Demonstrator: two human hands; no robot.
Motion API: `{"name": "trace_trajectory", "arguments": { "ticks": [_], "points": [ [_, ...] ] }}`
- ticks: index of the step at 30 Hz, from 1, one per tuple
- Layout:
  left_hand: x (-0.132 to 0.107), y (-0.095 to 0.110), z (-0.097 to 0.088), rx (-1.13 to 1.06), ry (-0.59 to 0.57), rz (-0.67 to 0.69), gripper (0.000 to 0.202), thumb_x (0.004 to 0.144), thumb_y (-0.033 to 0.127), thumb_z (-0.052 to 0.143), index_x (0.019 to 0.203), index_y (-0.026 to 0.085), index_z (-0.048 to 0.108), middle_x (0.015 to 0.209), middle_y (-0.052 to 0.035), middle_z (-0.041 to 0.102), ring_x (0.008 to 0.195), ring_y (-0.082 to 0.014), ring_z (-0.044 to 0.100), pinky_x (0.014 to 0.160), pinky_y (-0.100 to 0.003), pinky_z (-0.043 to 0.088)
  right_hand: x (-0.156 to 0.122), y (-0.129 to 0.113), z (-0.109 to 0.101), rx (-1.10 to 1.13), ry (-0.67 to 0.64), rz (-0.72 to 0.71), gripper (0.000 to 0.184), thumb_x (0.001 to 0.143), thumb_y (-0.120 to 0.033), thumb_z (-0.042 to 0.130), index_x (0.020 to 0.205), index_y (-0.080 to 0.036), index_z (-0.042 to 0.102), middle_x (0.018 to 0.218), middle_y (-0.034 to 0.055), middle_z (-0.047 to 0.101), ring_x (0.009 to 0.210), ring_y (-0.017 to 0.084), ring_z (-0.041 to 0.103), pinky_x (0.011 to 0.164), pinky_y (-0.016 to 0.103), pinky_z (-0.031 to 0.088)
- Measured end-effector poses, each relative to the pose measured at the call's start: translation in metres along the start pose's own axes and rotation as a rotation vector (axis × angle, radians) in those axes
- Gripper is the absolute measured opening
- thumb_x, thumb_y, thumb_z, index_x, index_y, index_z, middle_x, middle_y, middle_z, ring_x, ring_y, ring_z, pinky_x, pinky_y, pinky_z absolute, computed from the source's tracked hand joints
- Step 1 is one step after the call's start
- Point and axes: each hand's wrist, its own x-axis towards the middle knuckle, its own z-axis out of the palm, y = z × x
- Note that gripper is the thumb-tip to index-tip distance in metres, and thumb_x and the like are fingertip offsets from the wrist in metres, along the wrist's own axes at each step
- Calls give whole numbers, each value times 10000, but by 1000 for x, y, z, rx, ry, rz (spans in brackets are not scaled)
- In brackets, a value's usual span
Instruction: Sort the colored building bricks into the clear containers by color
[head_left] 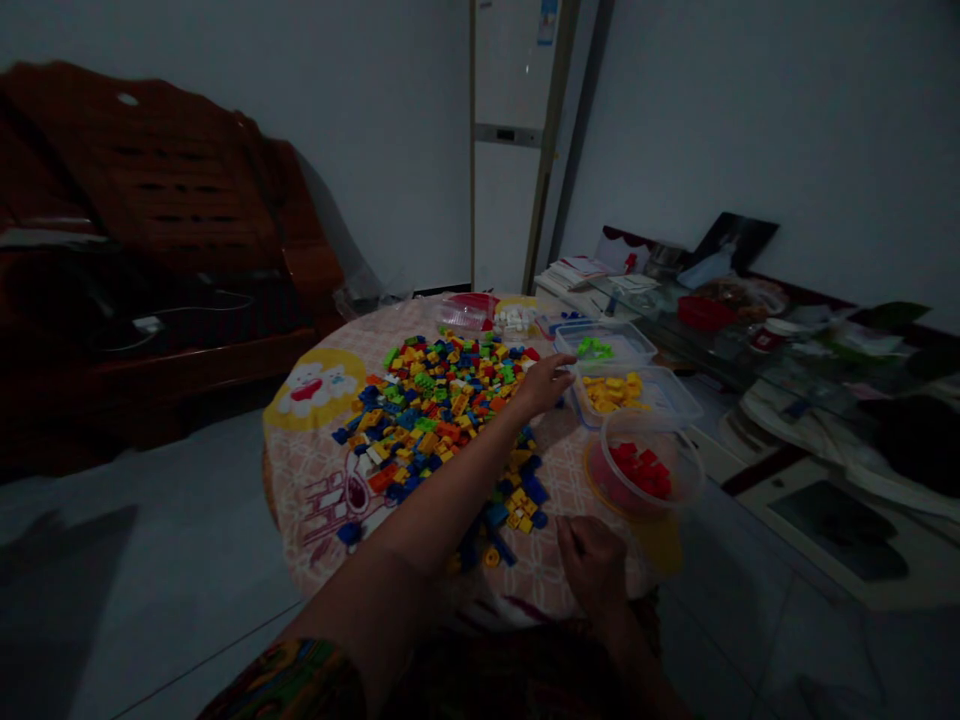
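My left hand reaches across the table to the near-left corner of a clear tub with yellow toy bricks in it. Its fingers look stretched and a little apart, and I see no brick in them. Below the left forearm's reach, my right hand is closed in a fist at the table's near edge, left of and below a round clear tub with red bricks. Whatever the fist holds, if anything, is hidden. A big mixed heap of toy building bricks covers the middle of the table.
Green bricks lie in another clear tub; white bricks and blue bricks sit farther back. One blue brick lies apart on the patterned tablecloth. A cluttered glass table stands right, a wooden bench left.
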Motion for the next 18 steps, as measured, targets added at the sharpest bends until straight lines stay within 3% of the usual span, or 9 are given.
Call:
{"name": "trace_trajectory", "arguments": {
  "ticks": [7,10,13,18],
  "points": [
    [-60,-2,-69,452,-66,-54,313,815,194,587,1100,159,710,1081,-81,730,945,-206,685,875,-319,524,-1,2,0,16,-13,-4,339,977,-252,518,642,-201,523,595,2,553,582,132,529,617,272,359],
    [-82,-1,-86,581,-99,-112,263,801,202,598,1023,166,735,978,-59,745,886,-197,681,829,-291,507,-1,1,0,7,0,-12,335,977,-251,520,646,-201,526,599,0,555,583,132,521,620,272,360],
    [-100,0,-87,609,-147,-141,227,802,184,576,950,170,749,908,-48,742,831,-186,667,793,-277,485,0,0,0,3,3,-17,347,977,-254,523,633,-204,510,583,-7,536,566,128,496,603,273,346],
    [-120,2,-65,571,-278,-137,167,775,266,656,885,170,740,824,-39,712,743,-168,628,687,-249,436,1,0,0,10,-1,-13,347,979,-258,522,637,-198,511,585,-9,534,562,121,499,599,267,345]
  ]
}}
